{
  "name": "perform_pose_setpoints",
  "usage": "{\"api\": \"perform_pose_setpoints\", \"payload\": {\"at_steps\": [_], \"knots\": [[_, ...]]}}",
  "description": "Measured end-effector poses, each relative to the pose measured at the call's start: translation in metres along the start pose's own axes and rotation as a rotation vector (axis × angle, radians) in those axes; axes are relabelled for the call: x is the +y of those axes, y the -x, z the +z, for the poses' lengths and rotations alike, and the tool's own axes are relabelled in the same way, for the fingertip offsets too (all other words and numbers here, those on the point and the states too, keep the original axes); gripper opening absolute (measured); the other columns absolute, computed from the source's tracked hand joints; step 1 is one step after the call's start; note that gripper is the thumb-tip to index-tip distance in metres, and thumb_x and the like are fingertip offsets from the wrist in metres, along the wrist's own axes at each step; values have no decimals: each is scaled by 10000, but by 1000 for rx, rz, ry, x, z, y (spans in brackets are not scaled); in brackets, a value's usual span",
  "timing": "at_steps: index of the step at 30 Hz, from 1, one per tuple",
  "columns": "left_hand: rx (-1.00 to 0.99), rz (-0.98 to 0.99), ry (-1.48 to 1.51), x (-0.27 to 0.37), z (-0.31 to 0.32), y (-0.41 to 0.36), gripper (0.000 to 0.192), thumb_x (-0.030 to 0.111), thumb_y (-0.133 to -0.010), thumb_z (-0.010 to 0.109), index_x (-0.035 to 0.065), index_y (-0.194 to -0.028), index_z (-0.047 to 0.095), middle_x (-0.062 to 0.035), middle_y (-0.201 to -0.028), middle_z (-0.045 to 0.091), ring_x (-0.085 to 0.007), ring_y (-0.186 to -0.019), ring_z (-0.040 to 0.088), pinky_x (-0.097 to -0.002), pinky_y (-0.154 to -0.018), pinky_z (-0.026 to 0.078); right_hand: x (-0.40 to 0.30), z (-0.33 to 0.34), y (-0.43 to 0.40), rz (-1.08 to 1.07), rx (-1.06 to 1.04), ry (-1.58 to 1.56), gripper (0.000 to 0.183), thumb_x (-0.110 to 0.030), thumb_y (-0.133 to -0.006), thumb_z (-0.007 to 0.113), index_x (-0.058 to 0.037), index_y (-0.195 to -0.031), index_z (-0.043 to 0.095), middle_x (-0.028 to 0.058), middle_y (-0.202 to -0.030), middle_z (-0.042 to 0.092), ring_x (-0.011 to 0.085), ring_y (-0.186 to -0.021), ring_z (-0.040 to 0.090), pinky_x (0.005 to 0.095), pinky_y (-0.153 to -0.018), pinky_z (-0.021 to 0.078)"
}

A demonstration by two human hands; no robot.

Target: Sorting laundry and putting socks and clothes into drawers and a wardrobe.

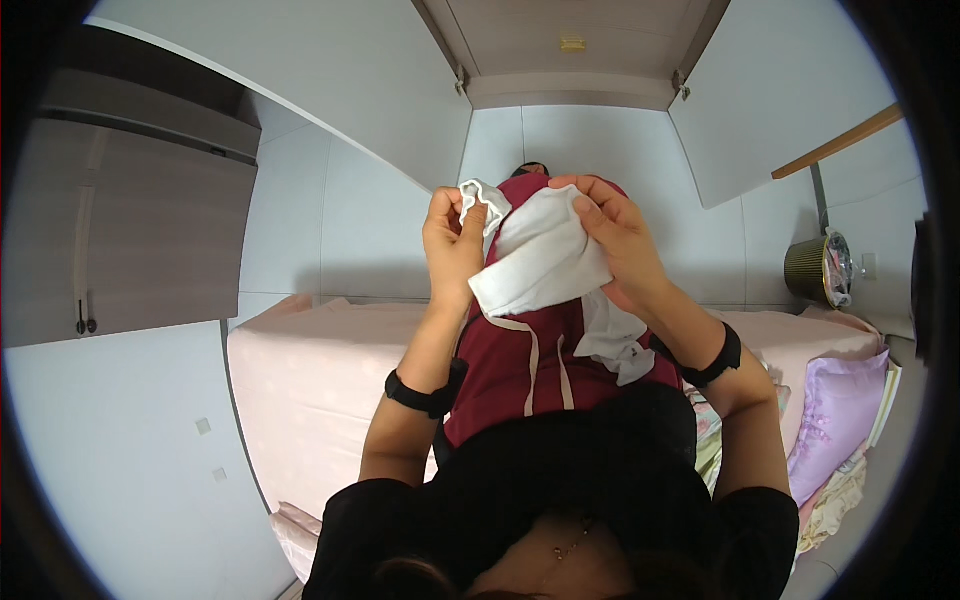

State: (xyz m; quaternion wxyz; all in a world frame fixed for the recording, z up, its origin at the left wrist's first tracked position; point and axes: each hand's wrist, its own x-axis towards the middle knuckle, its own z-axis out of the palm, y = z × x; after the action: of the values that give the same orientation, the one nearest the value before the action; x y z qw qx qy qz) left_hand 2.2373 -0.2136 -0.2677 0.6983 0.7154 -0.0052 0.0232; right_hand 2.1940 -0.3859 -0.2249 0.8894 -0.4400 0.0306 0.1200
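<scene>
My left hand (454, 251) pinches a small bunched white piece with a wavy edge, which looks like a sock cuff (484, 202), between thumb and fingers. In my right hand (615, 232) is a larger flat white cloth (551, 251), held by its upper corner and right side. Whether the two white pieces are joined cannot be made out. Another crumpled white cloth (619, 341) with small dark marks lies on my lap, over the dark red drawstring trousers (502, 360). Both hands are above my knees.
I sit on a bed with a pink sheet (337, 367). A purple pillow (840, 420) and folded fabrics (836, 502) lie at right. Open cabinet doors (360, 75) stand ahead. A lined waste bin (814, 270) is on the floor at right, a grey cabinet (165, 225) at left.
</scene>
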Motion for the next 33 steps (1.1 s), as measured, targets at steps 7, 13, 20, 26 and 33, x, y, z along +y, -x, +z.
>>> {"api": "perform_pose_setpoints", "payload": {"at_steps": [7,13,20,26,33], "knots": [[15,91,87,8,15,8,88,-26,-781,539,21,-783,465,10,-710,483,-48,-641,445,-187,-583,375,-7,10,29,-1,-320,362,322,4,-696,657,-29,-997,549,26,-936,557,81,-840,523,230,-748,426],[-126,113,158,10,25,23,121,-66,-753,537,20,-837,517,14,-719,506,-54,-653,457,-186,-602,379,7,1,4,-74,-102,328,287,-124,-692,683,0,-927,573,53,-1086,461,119,-952,459,256,-814,374],[-117,162,28,11,22,26,100,-46,-809,485,20,-870,528,7,-755,546,-38,-672,465,-176,-608,380,21,-1,-11,-213,231,755,239,-127,-645,663,24,-800,561,117,-720,547,172,-650,534,284,-574,428],[-247,101,255,26,24,32,31,25,-856,465,35,-876,487,25,-732,489,-31,-644,414,-165,-580,344,22,-6,-21,-483,321,941,251,-104,-633,633,-1,-741,432,126,-629,499,234,-565,515,337,-507,393],[-497,272,-144,30,31,44,142,21,-752,576,30,-846,469,-72,-716,469,-180,-634,435,-271,-568,381,20,-25,-50,-630,480,1172,306,-40,-637,595,-58,-815,347,105,-549,445,285,-484,468,342,-459,376]]}}
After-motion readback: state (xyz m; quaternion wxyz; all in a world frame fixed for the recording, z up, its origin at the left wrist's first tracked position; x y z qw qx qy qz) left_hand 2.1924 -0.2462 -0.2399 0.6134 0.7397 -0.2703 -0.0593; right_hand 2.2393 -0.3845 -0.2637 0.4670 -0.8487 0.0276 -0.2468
